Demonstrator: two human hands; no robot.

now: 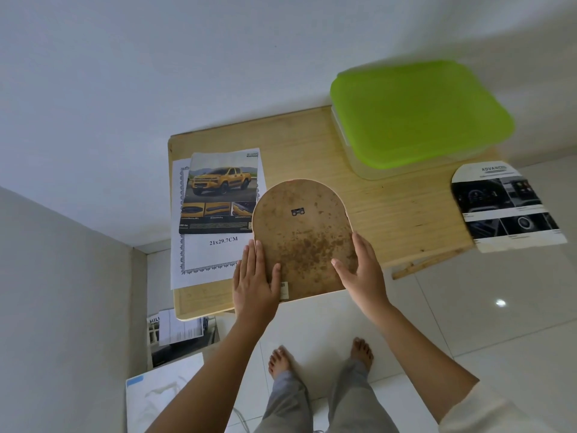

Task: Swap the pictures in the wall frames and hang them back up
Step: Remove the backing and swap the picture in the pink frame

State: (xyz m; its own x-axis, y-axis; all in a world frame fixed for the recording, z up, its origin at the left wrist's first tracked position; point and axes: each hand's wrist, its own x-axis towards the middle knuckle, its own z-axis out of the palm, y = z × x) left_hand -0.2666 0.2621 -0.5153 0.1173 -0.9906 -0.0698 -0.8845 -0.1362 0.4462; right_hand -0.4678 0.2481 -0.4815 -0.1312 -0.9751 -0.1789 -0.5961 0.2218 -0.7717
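As the left hand (254, 282) and right hand (362, 270) flank the arched frame back (301, 226), fingers straight, thumbs on it, the truck picture (220, 192) lies just beyond the left hand.

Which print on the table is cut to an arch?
The dark car-interior print at the right end of the table: its top is rounded. The yellow-truck print at the left is rectangular.

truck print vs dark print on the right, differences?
Shape: the truck print is rectangular; the dark print is cut to an arch.
Picture: truck print shows a yellow pickup; dark print, dark interior shots.
Support: truck print lies on a white sheet; dark print does not.
Both lie face up, unheld.
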